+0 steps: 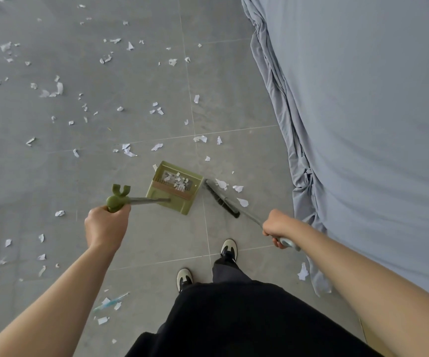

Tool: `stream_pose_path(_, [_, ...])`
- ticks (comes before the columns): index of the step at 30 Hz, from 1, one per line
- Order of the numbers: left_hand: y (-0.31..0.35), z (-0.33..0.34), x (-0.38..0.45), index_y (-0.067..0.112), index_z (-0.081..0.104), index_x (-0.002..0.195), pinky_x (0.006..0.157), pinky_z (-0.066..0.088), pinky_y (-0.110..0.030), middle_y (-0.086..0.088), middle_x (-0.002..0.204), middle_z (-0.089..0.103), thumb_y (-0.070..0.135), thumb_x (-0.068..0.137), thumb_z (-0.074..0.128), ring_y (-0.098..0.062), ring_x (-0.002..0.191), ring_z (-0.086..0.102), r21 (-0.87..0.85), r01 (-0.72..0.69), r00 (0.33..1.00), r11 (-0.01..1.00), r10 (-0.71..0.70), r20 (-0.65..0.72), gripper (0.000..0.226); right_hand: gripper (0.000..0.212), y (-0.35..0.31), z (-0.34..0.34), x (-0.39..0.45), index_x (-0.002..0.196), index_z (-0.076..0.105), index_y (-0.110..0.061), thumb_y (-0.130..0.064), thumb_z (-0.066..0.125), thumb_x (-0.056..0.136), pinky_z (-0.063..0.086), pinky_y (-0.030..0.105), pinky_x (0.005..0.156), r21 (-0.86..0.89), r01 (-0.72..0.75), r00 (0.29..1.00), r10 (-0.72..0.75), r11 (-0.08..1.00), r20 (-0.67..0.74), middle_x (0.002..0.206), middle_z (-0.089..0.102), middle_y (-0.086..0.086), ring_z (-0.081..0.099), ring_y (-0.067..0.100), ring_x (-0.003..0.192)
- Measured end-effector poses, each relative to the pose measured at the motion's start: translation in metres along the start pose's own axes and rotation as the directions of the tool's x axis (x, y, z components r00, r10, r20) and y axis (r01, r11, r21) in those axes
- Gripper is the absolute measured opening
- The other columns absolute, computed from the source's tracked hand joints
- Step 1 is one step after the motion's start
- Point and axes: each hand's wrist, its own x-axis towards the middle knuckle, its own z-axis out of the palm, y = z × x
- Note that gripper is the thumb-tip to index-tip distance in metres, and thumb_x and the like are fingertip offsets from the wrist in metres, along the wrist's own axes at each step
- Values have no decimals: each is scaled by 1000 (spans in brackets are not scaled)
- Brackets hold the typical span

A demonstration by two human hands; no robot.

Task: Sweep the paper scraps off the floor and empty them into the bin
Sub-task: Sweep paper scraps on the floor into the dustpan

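Note:
White paper scraps [128,150] lie scattered over the grey tiled floor, mostly to the left and ahead. My left hand [105,228] grips the green handle of a long-handled green dustpan [167,199], which stands on the floor with several scraps inside. My right hand [279,228] grips the handle of a broom whose dark bristle head [221,198] rests on the floor just right of the pan. A few scraps [238,188] lie right of the bristles. No bin is in view.
A bed covered in a grey sheet [362,124] fills the right side, its cloth hanging down to the floor. My two shoes [229,248] stand on the tiles behind the pan. A scrap [303,272] lies by the sheet's edge.

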Motion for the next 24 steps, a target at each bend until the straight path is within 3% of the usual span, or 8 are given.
stream_pose_path(5, [12, 10, -8, 8, 55, 65, 51, 39, -33, -9, 60, 48, 40, 72, 62, -25, 55, 44, -63, 54, 999, 997, -54, 7, 33, 17, -2, -31, 4, 76, 43, -6, 4, 42, 90, 29, 15, 40, 156, -47, 998, 42, 987, 36, 68, 38, 8, 33, 14, 45])
stream_pose_path(10, [23, 27, -15, 5, 56, 65, 53, 39, -33, -9, 59, 46, 36, 76, 64, -24, 55, 42, -42, 19, 999, 999, -18, 35, 34, 19, 5, -67, 17, 76, 40, -9, -3, 45, 94, 30, 13, 37, 284, -131, 990, 111, 950, 86, 64, 37, 5, 35, 12, 32])
stream_pose_path(19, [38, 38, -12, -1, 60, 68, 53, 41, -34, -11, 59, 50, 30, 84, 63, -27, 55, 46, 66, -53, 996, 996, 49, 72, 34, 21, 5, -52, 16, 74, 37, -8, 5, 39, 91, 29, 13, 40, 388, -184, 980, 198, 903, 5, 62, 34, 4, 30, 13, 49])
stream_pose_path(24, [48, 36, -1, -1, 61, 68, 52, 42, -33, -12, 58, 51, 29, 83, 64, -29, 53, 47, 109, -59, 993, 992, 47, 107, 34, 18, -13, -28, 16, 79, 42, -4, 6, 37, 92, 29, 15, 40, 580, -160, 985, 163, 799, 47, 68, 37, 6, 32, 13, 50])
